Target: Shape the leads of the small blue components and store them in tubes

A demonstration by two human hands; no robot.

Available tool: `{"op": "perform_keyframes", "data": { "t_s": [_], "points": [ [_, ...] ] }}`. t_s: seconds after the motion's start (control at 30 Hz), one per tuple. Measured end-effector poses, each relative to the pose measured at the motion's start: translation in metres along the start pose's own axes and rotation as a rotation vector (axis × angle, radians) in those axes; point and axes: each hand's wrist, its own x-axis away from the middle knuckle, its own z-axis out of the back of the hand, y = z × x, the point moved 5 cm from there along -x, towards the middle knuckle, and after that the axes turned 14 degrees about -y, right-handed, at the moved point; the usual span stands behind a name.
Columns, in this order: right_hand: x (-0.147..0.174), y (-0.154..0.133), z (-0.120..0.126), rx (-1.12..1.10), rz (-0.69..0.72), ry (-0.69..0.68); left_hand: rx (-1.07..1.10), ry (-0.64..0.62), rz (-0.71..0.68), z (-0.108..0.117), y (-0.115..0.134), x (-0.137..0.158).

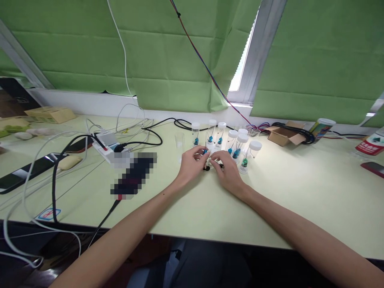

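Note:
My left hand [192, 163] pinches a small blue part with a thin dark stem [205, 151] standing up from it. My right hand [228, 171] meets it from the other side, thumb and fingertips pressed together; what they grip is too small to make out. Below the fingertips, a small black round piece [207, 168] shows on the table. Just beyond both hands stand several clear tubes with white caps, among them a tube with a blue part inside [211, 131] and a tube with a green part inside [247, 156]. An uncapped clear tube [179, 146] stands left of them.
Left of my arms lie a blurred-out dark device [135, 174], a power strip [105, 146] and tangled cables. At the back right are an opened cardboard box [283, 135], a coil of black cable [306, 135] and a can [322, 129]. A red-labelled bottle [372, 146] stands far right.

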Motion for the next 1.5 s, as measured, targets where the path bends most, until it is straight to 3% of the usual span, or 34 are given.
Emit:
{"op": "perform_keyframes", "data": {
  "t_s": [0.27, 0.63, 0.9, 1.5],
  "points": [
    [0.002, 0.001, 0.009, -0.075, -0.100, 0.171, 0.213, -0.124, 0.112, -0.009, -0.006, 0.000],
    [0.004, 0.004, 0.009, -0.152, -0.133, 0.206, 0.565, -0.266, 0.289, -0.026, 0.001, 0.008],
    [0.003, 0.001, 0.009, -0.178, -0.146, 0.196, 0.702, -0.243, 0.345, -0.027, -0.005, 0.005],
    [0.004, 0.003, 0.005, -0.216, -0.158, 0.151, 0.735, -0.207, 0.385, -0.028, -0.007, 0.006]
  ]
}}
